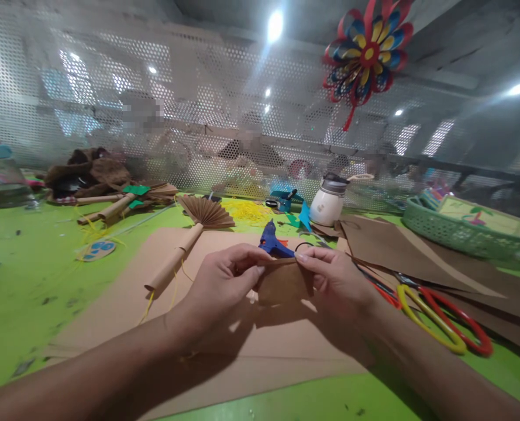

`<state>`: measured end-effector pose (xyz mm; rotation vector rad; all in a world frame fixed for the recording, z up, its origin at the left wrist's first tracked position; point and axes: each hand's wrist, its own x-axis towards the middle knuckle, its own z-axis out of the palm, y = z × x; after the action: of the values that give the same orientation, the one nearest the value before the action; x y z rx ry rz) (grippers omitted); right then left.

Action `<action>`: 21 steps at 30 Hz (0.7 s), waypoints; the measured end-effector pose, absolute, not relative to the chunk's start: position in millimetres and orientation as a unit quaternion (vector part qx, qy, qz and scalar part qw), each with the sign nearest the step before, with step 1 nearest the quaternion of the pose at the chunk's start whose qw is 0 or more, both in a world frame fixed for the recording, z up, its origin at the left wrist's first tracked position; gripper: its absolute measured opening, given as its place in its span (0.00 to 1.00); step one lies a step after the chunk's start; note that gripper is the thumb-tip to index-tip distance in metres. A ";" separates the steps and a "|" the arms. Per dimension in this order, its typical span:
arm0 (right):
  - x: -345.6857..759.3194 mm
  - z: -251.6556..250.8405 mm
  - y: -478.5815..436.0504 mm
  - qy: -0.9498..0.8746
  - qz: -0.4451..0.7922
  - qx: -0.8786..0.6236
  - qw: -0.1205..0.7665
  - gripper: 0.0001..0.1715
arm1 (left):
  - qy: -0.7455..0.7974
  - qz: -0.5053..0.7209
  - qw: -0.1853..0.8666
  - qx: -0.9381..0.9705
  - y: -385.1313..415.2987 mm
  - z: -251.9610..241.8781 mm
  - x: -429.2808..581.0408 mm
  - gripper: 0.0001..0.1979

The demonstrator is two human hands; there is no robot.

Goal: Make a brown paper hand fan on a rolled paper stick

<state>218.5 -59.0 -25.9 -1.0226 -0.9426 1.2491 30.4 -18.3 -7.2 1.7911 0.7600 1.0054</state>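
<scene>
Between my two hands is a small piece of brown paper [285,285], held up above a large sheet of brown paper [123,313] on the green table. My left hand [224,279] pinches its upper left corner between thumb and fingers. At the upper right corner, my right hand [336,275] pinches it the same way. Just behind the piece lies a blue glue gun [272,241], partly covered by the hands. To the left rests a rolled paper tube [174,257] topped by a pleated paper fan [207,211], with yellow strings hanging from it.
Scissors with red and yellow handles [437,318] lie at right beside dark brown sheets [400,251]. Behind stand a white jar [327,202] and a green basket [457,228]. Yellow shreds [246,211], a blue tape dispenser [281,200] and paper rolls [117,207] sit farther back.
</scene>
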 end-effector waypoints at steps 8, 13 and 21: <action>221.1 -33.1 -57.9 -0.393 0.568 -0.396 0.605 0.09 | 0.281 0.399 0.485 0.726 -20.0 -5.4 25.2 0.15; 220.3 -31.9 -58.8 -0.386 0.570 -0.379 0.618 0.08 | 0.283 0.391 0.456 0.748 -18.9 -3.9 23.0 0.10; 221.4 -27.8 -57.0 -0.374 0.578 -0.390 0.612 0.11 | 0.212 0.424 0.273 0.837 -15.5 -8.0 21.7 0.15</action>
<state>221.4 -57.0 -27.8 -0.8986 -0.8638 1.3324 21.7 -15.5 -8.0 2.2515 0.5707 1.1412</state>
